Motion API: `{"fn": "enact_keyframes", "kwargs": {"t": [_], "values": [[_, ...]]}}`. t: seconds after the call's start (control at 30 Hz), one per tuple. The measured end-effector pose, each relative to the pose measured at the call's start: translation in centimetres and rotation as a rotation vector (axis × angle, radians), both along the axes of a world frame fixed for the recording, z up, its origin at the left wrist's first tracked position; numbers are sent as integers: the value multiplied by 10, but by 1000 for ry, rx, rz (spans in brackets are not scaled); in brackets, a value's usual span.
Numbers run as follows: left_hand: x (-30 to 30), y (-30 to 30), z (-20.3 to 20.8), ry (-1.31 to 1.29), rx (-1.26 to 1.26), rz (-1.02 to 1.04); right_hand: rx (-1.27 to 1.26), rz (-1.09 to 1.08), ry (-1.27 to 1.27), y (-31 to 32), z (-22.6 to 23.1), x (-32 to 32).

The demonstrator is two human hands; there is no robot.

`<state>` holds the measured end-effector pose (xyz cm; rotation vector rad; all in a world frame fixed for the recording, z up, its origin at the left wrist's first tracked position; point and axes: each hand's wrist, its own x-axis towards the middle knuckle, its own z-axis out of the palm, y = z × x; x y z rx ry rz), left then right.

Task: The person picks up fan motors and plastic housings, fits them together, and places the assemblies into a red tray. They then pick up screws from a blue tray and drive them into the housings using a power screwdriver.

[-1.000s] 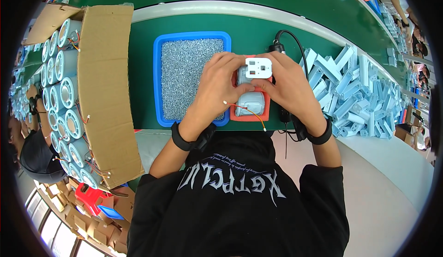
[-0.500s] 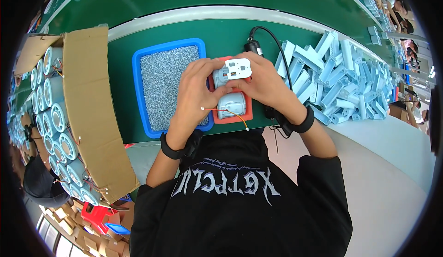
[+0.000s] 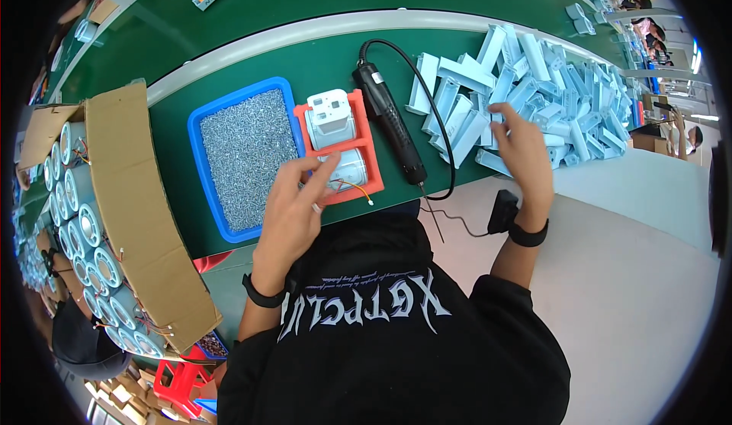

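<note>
A red two-compartment fixture (image 3: 369, 147) sits on the green bench in front of me. Its far compartment holds a pale blue cylindrical housing with a white bracket (image 3: 330, 109) on top. In the near compartment lies another pale blue housing (image 3: 352, 167), with thin coloured wires (image 3: 357, 186) trailing off it. My left hand (image 3: 292, 208) reaches over this near housing, fingers stretched and apart; whether they touch the wires I cannot tell. My right hand (image 3: 526, 154) is at the near side of a heap of pale blue plastic handle-like parts (image 3: 545, 97), thumb and forefinger spread beside one.
A blue tray of small screws (image 3: 248, 147) stands left of the fixture. Right of it lies a black electric screwdriver (image 3: 390, 120), its bit over the bench edge and its cable looping toward the heap. A cardboard box (image 3: 145, 219) of cylindrical housings stands far left.
Both hands have left the far housing and its white bracket, which now rests in the fixture. My right hand has moved right to the heap; my left is over the near housing.
</note>
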<state>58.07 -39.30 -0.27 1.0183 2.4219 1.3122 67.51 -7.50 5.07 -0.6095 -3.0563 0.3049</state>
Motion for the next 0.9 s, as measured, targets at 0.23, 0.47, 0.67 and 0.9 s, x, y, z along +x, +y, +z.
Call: {"fn": "enact_keyframes", "kwargs": {"t": [0.23, 0.47, 0.67, 0.9], "values": [[12, 26, 7, 234, -46, -133, -9, -128, 48, -16, -35, 51], [3, 22, -6, 237, 22, -247, 94, -387, 57, -28, -62, 78], [5, 22, -4, 169, 28, -231, 100, -310, 78, -34, -40, 86], [10, 26, -5, 16, 287, -101, -914, 69, 924, -57, -4, 43]]}}
